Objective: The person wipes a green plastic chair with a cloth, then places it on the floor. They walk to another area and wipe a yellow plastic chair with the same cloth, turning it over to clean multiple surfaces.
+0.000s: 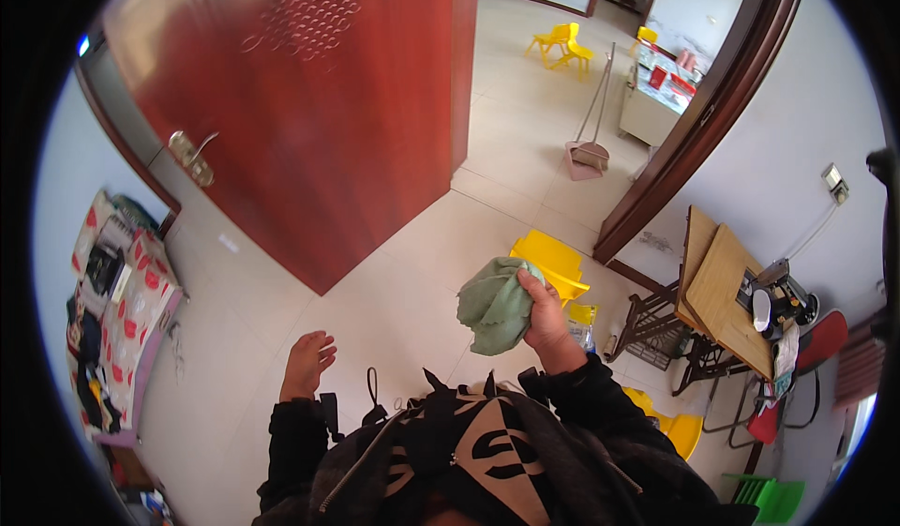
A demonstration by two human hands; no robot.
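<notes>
A crumpled green cloth [498, 308] is gripped in my right hand [548, 315], held up in front of my body over the tiled floor. Behind it, partly hidden by the cloth and the hand, is a yellow plastic chair [555, 262]. My left hand [308, 364] is raised at the left with nothing in it, its fingers slightly curled and apart. Ahead of both hands a red-brown wooden door [337, 139] with a metal handle [193, 157] stands ajar. A transparent and yellow package [582, 322] lies near my right wrist.
A sewing machine [780, 301] on a wooden table [731, 294] stands at the right, beside a red chair [823, 343]. Through the doorway are a dustpan and broom [587, 159] and small yellow chairs [562, 42]. A table with a patterned cover [137, 322] stands left; a green chair [770, 498] is lower right.
</notes>
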